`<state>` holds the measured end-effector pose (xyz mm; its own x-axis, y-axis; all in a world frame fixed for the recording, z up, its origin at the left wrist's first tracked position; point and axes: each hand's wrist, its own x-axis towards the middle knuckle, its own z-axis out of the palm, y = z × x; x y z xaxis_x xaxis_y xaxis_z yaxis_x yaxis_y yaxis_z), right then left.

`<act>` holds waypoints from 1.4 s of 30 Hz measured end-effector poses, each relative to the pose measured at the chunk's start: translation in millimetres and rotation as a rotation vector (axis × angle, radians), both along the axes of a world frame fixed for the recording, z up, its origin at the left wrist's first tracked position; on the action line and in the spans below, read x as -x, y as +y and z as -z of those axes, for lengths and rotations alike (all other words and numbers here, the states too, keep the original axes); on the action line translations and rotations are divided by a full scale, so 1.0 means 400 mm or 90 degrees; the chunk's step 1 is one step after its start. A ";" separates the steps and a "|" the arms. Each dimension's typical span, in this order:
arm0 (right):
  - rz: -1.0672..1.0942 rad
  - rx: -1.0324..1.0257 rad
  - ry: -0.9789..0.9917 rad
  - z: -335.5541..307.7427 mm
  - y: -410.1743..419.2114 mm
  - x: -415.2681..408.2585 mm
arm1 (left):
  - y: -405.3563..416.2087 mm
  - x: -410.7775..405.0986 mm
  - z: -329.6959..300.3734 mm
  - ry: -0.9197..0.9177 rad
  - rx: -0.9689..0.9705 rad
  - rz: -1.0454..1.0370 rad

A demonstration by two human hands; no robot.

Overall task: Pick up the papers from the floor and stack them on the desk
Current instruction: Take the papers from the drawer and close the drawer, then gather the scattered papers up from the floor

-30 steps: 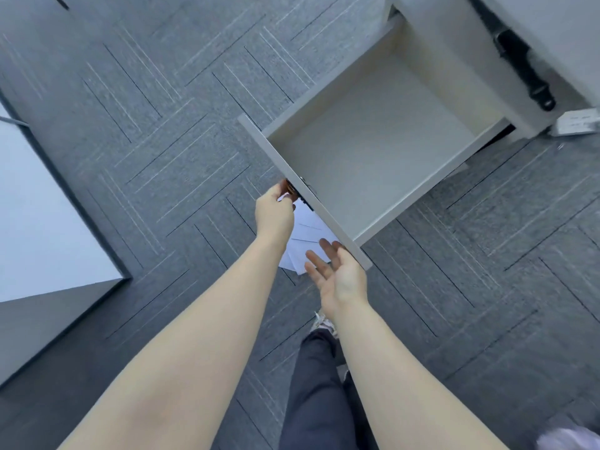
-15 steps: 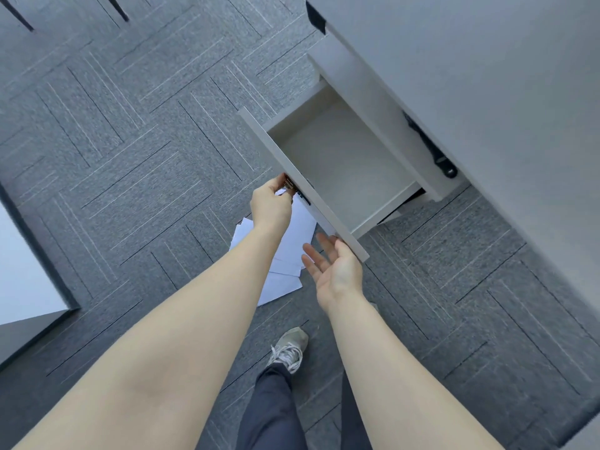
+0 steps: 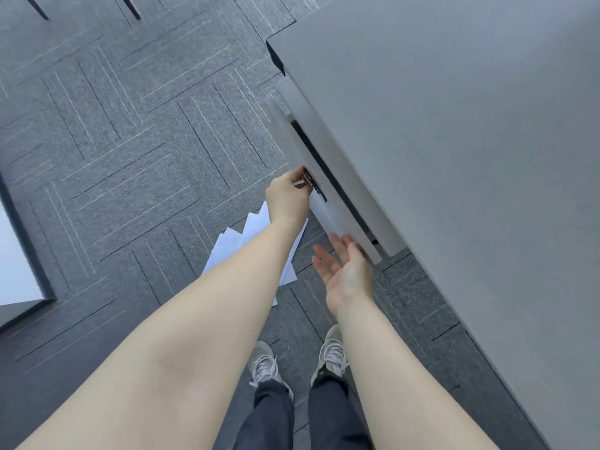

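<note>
Looking down, we saw grey herringbone carpet tiles [image 3: 130, 157] and the plain grey desk top [image 3: 454, 157] at two o'clock. Our left hand [image 3: 287, 199] pinched the drawer's brass key [image 3: 306, 180]; our right hand [image 3: 347, 271] lay open against the drawer front [image 3: 328, 216]. Scattered white paper sheets [image 3: 233, 245] lay on the carpet beneath our left forearm.

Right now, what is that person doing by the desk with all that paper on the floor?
The person stands at a grey desk and is dealing with its drawer, which is nearly shut. The left hand pinches a small metal thing at the drawer front, maybe a key. The right hand is open and rests flat against the drawer front's near end. The white papers lie spread on the carpet under the left arm, none picked up yet. The desk top shows no papers.
</note>
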<state>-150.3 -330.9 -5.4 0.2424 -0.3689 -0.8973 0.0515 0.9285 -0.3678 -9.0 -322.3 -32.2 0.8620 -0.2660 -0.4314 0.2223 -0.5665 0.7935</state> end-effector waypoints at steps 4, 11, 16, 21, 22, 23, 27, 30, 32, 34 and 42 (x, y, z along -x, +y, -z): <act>0.006 0.035 -0.001 0.008 -0.042 -0.004 | -0.051 0.001 -0.003 -0.008 0.002 0.018; -0.029 0.082 0.023 0.013 -0.055 0.004 | -0.070 -0.021 0.031 -0.105 -0.097 0.087; -0.080 0.141 0.061 0.029 -0.055 0.015 | -0.047 -0.015 0.043 -0.282 -0.216 0.282; -0.122 0.208 0.075 0.052 -0.038 0.023 | -0.041 -0.034 0.059 -0.214 -0.152 0.250; -0.126 0.215 0.077 0.056 -0.034 0.020 | -0.037 -0.039 0.063 -0.178 -0.123 0.242; -0.134 0.220 0.077 0.061 -0.028 0.017 | -0.032 -0.043 0.064 -0.147 -0.101 0.235; -0.261 0.206 0.095 0.131 0.022 -0.013 | 0.058 -0.050 0.120 -0.073 -0.073 0.196; -0.417 0.193 0.145 0.278 0.083 -0.041 | 0.248 -0.051 0.273 -0.013 -0.147 0.140; -0.487 0.174 0.166 0.424 0.126 -0.064 | 0.401 -0.061 0.426 0.044 -0.231 0.126; -0.543 0.151 0.193 0.600 0.166 -0.092 | 0.543 -0.080 0.596 0.108 -0.300 0.119; -0.651 0.210 0.309 1.271 0.246 -0.199 | 0.777 -0.116 1.189 0.151 -0.340 0.072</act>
<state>-70.6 -232.4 -513.8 0.2201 -0.4323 -0.8744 -0.8728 0.3130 -0.3744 37.3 -11.5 -507.8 0.7052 -0.0437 -0.7077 0.2738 -0.9039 0.3286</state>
